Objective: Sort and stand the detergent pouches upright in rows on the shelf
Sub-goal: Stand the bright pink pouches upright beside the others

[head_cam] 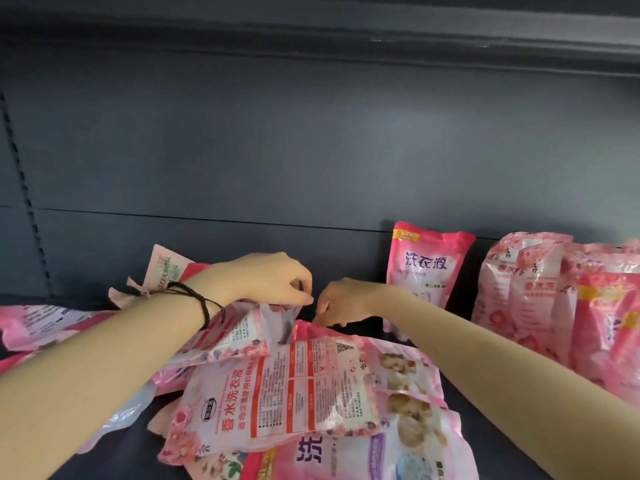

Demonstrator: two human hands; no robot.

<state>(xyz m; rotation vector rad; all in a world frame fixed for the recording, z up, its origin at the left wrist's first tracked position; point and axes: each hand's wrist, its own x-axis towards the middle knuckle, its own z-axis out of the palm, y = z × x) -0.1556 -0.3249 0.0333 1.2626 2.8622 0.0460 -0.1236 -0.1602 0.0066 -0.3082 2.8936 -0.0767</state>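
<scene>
Heaped pouches (277,393) beside upright pouches (427,271) (dark shelf (242,150) behind)

The pouches (277,403) are pink with flower prints, the shelf (491,431) dark grey, the wristband (204,303) black.

Dim, even light. The dark back panel (311,140) reads matte. A soft shadow falls left of the standing pouch (427,268). White sheen on clear plastic (128,415), lower left. Whole frame soft; small print on the lying pouches (277,393) is smeared. The upper shelf edge (450,41) bows with wide-angle distortion.
</scene>
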